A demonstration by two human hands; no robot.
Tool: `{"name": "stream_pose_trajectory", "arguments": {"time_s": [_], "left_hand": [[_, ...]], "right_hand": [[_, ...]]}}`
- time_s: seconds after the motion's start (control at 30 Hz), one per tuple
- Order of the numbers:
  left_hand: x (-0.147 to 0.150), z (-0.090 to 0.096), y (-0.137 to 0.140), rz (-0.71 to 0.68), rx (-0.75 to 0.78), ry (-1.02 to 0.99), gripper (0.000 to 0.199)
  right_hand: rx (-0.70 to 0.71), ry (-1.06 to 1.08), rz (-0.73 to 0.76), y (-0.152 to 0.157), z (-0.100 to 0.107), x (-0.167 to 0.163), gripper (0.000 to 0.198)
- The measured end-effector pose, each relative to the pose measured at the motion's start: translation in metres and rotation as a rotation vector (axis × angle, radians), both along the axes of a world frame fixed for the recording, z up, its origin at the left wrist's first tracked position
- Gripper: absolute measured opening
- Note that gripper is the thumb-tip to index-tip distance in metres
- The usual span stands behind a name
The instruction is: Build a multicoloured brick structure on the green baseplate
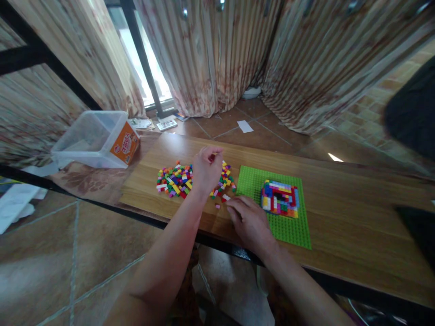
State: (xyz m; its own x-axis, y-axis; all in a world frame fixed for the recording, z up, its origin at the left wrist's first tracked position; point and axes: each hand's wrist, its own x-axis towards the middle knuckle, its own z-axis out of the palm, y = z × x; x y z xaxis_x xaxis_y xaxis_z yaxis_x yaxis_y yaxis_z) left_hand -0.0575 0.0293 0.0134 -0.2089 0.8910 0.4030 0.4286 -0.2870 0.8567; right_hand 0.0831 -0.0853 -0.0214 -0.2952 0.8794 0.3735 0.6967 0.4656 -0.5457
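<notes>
My left hand (pixel 207 171) is over the pile of small toy building bricks (pixel 175 181), its fingers curled together. A dark red spot shows between those fingers, too small to make out. My right hand (pixel 250 220) is low by the near side of the table, fingers bent and closed, with the fingertips at a white toy brick (pixel 226 197). Just left of it a pink brick (pixel 217 206) lies on the wood. Beyond my right hand is a green baseplate (pixel 292 233), bearing a multicoloured brick build (pixel 280 199) with a dark hollow in its middle.
The wooden table (pixel 353 213) runs on to the right, where a dark object (pixel 416 231) sits at its edge. A clear plastic box (pixel 91 140) with an orange label stands at the left. Patterned curtains (pixel 217 59) hang behind; a paper sheet (pixel 245 126) lies on the floor.
</notes>
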Motion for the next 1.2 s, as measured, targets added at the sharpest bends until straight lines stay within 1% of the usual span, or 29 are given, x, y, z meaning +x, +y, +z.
{"name": "stream_pose_trajectory", "arguments": {"time_s": [0.23,0.33,0.43,0.5,0.57,0.67,0.77,0.87,1.0,1.1,1.2], "left_hand": [[-0.015,0.002,0.005,0.058,-0.027,-0.074,0.018],[-0.022,0.003,0.006,0.009,-0.104,-0.022,0.019],[-0.027,0.003,0.005,-0.081,-0.181,0.121,0.019],[-0.030,0.003,0.002,-0.163,-0.229,0.246,0.020],[-0.032,0.004,-0.001,-0.278,-0.286,0.396,0.021],[-0.034,0.006,-0.006,-0.419,-0.341,0.620,0.029],[-0.034,0.007,-0.009,-0.459,-0.332,0.756,0.032],[-0.032,0.005,-0.010,-0.472,-0.322,0.818,0.027],[-0.029,0.001,-0.011,-0.478,-0.322,0.858,0.021],[-0.028,-0.001,-0.011,-0.476,-0.282,0.883,0.019],[-0.030,0.000,-0.010,-0.496,-0.229,0.836,0.016]], "right_hand": [[0.046,-0.027,0.034,0.000,-0.007,-0.015,0.016],[0.068,-0.044,0.086,0.001,-0.010,-0.020,0.015],[0.088,-0.069,0.109,0.003,-0.012,-0.023,0.017],[0.098,-0.089,0.071,0.006,-0.012,-0.022,0.017],[0.107,-0.098,0.010,0.008,-0.011,-0.021,0.016],[0.102,-0.066,-0.049,0.010,-0.008,-0.017,0.017],[0.090,0.001,-0.070,0.009,-0.005,-0.014,0.018],[0.097,0.037,-0.070,0.006,-0.004,-0.013,0.018],[0.096,0.044,-0.061,0.005,-0.002,-0.013,0.017],[0.086,0.050,-0.058,0.004,0.000,-0.012,0.016],[0.117,0.071,-0.059,0.004,0.006,-0.008,0.017]]}}
